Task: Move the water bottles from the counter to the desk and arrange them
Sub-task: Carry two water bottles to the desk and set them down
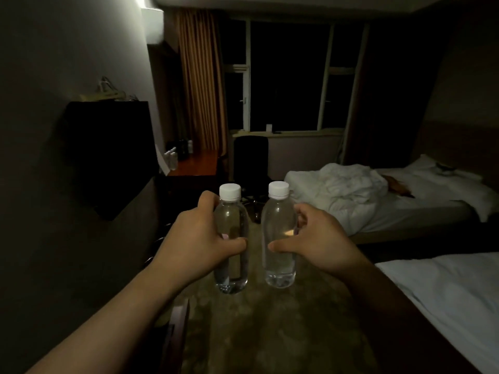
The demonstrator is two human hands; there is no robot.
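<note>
Two clear plastic water bottles with white caps are carried upright in mid-air above the carpeted floor [270, 333]: the left bottle [232, 236] is wrapped by the left hand [197, 244], the right bottle [279, 233] by the right hand [318, 238], fingers curled round each. They should be kept level and apart until the reddish wooden worktop [199, 163] by the dark window [289, 76] is reached, where small bottles [172, 157] already stand along its left edge. Unmade white beds [378, 195] lie to the right.
</note>
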